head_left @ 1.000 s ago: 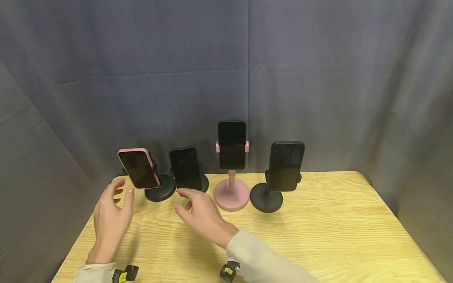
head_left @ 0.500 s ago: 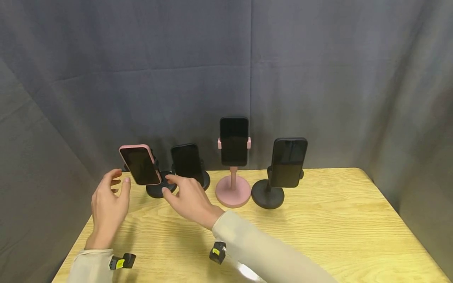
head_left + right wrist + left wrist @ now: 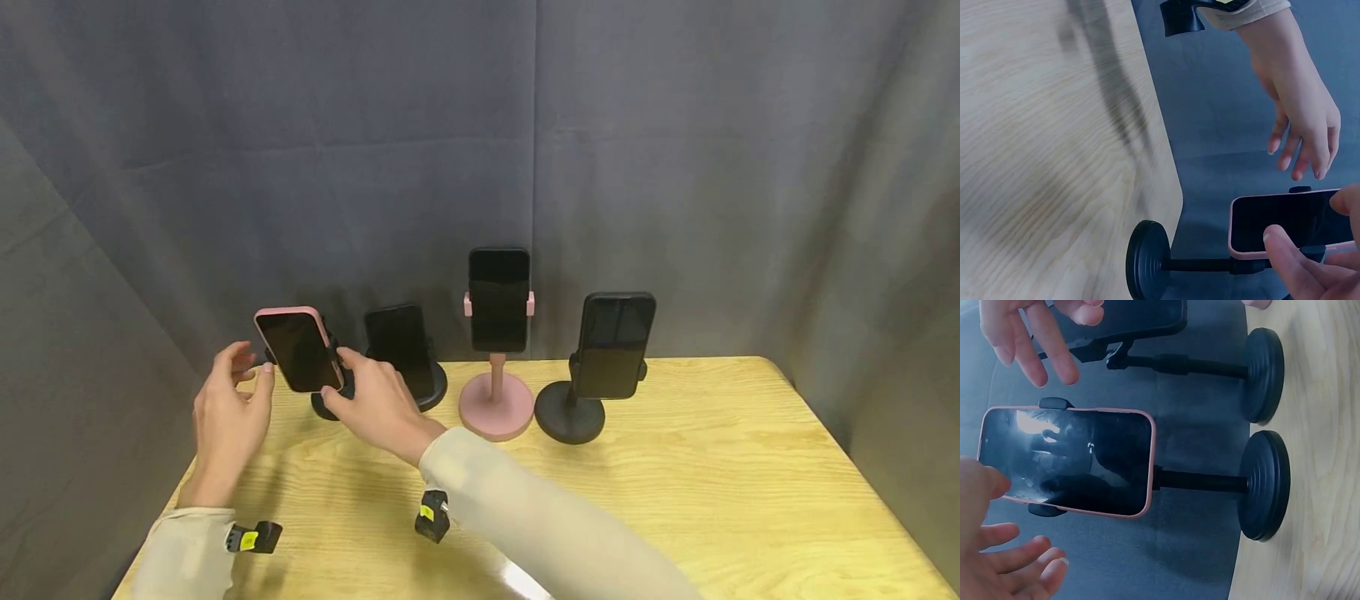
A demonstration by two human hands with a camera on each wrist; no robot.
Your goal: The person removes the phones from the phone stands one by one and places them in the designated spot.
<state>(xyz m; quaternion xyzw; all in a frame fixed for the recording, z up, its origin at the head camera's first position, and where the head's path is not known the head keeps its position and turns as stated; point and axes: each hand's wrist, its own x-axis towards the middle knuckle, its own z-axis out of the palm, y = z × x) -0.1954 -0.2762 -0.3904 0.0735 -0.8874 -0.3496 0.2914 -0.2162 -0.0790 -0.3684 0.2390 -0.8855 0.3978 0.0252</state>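
Observation:
A pink-framed phone [image 3: 302,352] sits tilted in the clamp of a black stand, whose round base [image 3: 1264,485] shows in the left wrist view. My left hand [image 3: 228,412] is beside the phone's left edge, fingers loosely bent and holding nothing. At the lower right edge of the phone is my right hand [image 3: 378,400], thumb and forefinger spread apart. In the right wrist view the right thumb [image 3: 1285,247] overlaps the phone's screen [image 3: 1288,219]; whether it touches cannot be told. The right hand hides part of the stand in the head view.
Right of it, a black phone [image 3: 400,343] stands on another black stand. Farther right are a phone [image 3: 499,300] in a pink stand [image 3: 496,408] and a phone [image 3: 617,346] on a black stand [image 3: 570,414]. A grey curtain [image 3: 420,192] hangs behind the wooden table [image 3: 712,467].
My right hand has moved left from in front of the second phone to the pink-framed phone's lower right edge. My left hand has shifted slightly upward beside it.

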